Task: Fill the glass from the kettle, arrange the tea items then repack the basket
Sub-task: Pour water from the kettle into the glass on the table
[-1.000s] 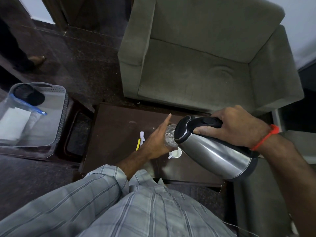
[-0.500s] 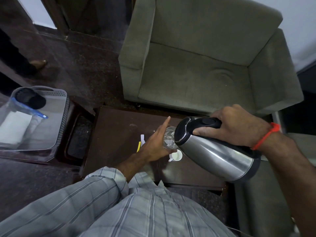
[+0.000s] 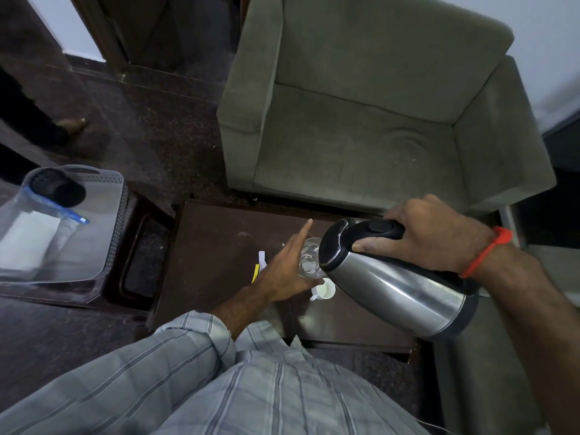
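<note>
On the dark wooden surface (image 3: 213,246) at the middle of the view, a clear glass (image 3: 309,260) stands upright with the left hand (image 3: 287,271) wrapped around its near side, thumb under the rim side and forefinger pointing straight out toward 12 o'clock. At 3 o'clock from the glass, the right hand (image 3: 436,235) is closed around the black handle of a steel kettle (image 3: 395,277), which is tilted steeply so that its lidded top and spout lie right over the mouth of the glass. Just beside the glass at 5 o'clock sits a small white cup (image 3: 324,289). At 9 o'clock from the left hand, partly hidden by it, lie a yellow and a white slip (image 3: 258,268), too small to identify. Well apart at 9 o'clock, a grey perforated basket (image 3: 116,211) holds a black round object and a clear zip bag (image 3: 34,233). A grey-green armchair (image 3: 376,120) fills the 12 o'clock side.
</note>
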Available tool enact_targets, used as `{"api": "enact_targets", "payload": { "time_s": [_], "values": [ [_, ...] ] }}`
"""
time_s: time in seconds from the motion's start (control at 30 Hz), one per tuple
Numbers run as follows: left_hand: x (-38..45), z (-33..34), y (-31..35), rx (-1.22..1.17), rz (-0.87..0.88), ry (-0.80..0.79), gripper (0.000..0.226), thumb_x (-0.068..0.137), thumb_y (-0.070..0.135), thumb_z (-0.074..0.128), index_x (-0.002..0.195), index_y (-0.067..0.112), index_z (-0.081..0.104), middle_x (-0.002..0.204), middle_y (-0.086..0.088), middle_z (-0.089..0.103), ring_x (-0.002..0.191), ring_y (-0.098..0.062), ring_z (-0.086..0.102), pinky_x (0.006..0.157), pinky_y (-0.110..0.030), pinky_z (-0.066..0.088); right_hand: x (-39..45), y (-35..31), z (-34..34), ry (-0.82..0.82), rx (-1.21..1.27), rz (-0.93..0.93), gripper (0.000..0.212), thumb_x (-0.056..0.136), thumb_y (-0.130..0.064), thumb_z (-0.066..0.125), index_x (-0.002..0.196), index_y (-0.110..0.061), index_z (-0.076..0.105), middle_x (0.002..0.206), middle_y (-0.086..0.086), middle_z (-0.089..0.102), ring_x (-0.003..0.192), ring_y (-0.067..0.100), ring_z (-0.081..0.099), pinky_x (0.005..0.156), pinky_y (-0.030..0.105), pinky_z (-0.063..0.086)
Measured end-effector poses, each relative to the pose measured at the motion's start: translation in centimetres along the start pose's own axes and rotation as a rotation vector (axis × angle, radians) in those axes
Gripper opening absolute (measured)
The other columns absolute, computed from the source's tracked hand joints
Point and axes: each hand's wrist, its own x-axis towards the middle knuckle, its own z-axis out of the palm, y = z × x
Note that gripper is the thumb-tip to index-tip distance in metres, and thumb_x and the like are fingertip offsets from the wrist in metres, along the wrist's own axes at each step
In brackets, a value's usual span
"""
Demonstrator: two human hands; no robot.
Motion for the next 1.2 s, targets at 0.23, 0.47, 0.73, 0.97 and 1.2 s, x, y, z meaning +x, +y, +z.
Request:
{"api": "enact_targets", "payload": {
  "time_s": [0.23, 0.47, 0.73, 0.97, 1.2],
  "values": [
    [-0.5, 0.0, 0.3, 0.000, -0.028, -0.003, 0.127, 0.071, 0.044, 0.088, 0.160, 0.047, -0.003, 0.153, 0.005, 0.043, 0.140, -0.014, 0.048, 0.119, -0.059, 0.033, -0.2, -0.2, -0.1, -0.017, -0.007, 0.011, 0.088, 0.053, -0.099, 0.034, 0.063, -0.016, 0.060, 0.061, -0.001, 0.063, 0.061, 0.012, 0.058, 0.064, 0.039, 0.054],
    [-0.6, 0.0, -0.2, -0.025, -0.006, -0.001, 0.130, 0.072, 0.035, 0.092, 0.163, 0.040, -0.002, 0.150, 0.006, 0.044, 0.132, -0.006, 0.051, 0.113, -0.039, 0.046, 0.0, -0.4, 0.0, -0.020, -0.009, 0.023, 0.084, 0.054, -0.097, 0.038, 0.060, -0.016, 0.058, 0.059, -0.001, 0.062, 0.059, 0.011, 0.058, 0.060, 0.035, 0.052],
    [-0.5, -0.3, -0.2, -0.017, 0.009, 0.028, 0.133, 0.068, 0.039, 0.094, 0.160, 0.048, -0.002, 0.153, 0.011, 0.042, 0.132, 0.000, 0.048, 0.101, -0.019, 0.043, 0.0, -0.4, 0.3, -0.007, 0.015, 0.019, 0.086, 0.051, -0.101, 0.035, 0.056, -0.018, 0.055, 0.054, -0.002, 0.059, 0.054, 0.008, 0.055, 0.058, 0.034, 0.051],
    [-0.6, -0.5, 0.1, 0.008, 0.016, 0.030, 0.131, 0.068, 0.039, 0.092, 0.162, 0.045, 0.000, 0.152, 0.014, 0.043, 0.130, -0.004, 0.051, 0.098, -0.018, 0.042, 0.1, -0.5, 0.6, 0.015, 0.006, -0.003, 0.083, 0.054, -0.100, 0.036, 0.056, -0.018, 0.055, 0.054, -0.002, 0.060, 0.053, 0.007, 0.055, 0.056, 0.031, 0.050],
    [-0.8, -0.4, 0.0, 0.033, 0.017, 0.034, 0.132, 0.068, 0.042, 0.093, 0.161, 0.047, -0.002, 0.153, 0.015, 0.042, 0.130, -0.002, 0.046, 0.089, -0.003, 0.036, -0.2, -0.9, 0.3, -0.002, 0.004, 0.007, 0.085, 0.052, -0.100, 0.035, 0.056, -0.017, 0.054, 0.055, -0.002, 0.060, 0.055, 0.010, 0.056, 0.057, 0.034, 0.051]
  ]
}}
